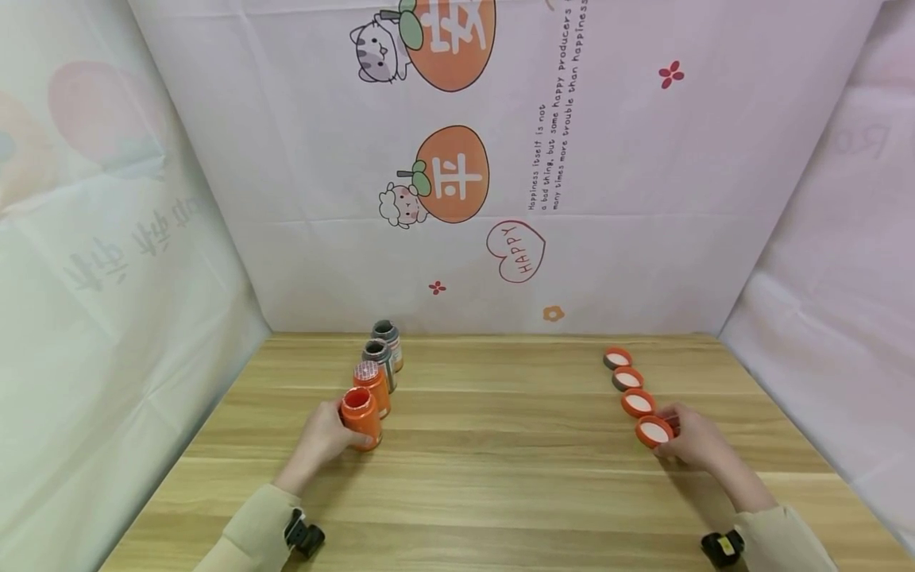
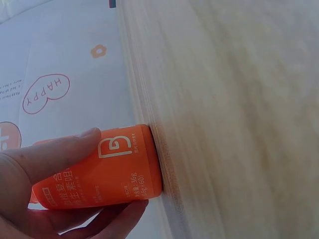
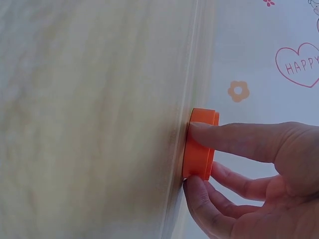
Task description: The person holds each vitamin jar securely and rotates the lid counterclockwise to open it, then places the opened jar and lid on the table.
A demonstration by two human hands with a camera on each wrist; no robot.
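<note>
On the left of the table, my left hand (image 1: 323,437) grips an upright orange bottle (image 1: 363,427) whose mouth is uncovered. Its thumb (image 2: 62,157) lies along the printed side in the left wrist view, with the fingers curled round beneath. Over on the right, my right hand (image 1: 695,438) pinches an orange lid (image 1: 654,432) by its rim between thumb and fingers. The lid lies with its white inner face up, close on the tabletop. It is the nearest in a slanting row of lids.
Behind the held bottle stand another orange bottle (image 1: 379,395) with a patterned seal and two dark grey bottles, one grey bottle (image 1: 391,373) nearer than the other grey bottle (image 1: 396,349). Several lids line up at right, including an orange lid (image 1: 638,403). A printed cloth (image 1: 608,270) hangs at the table's back edge.
</note>
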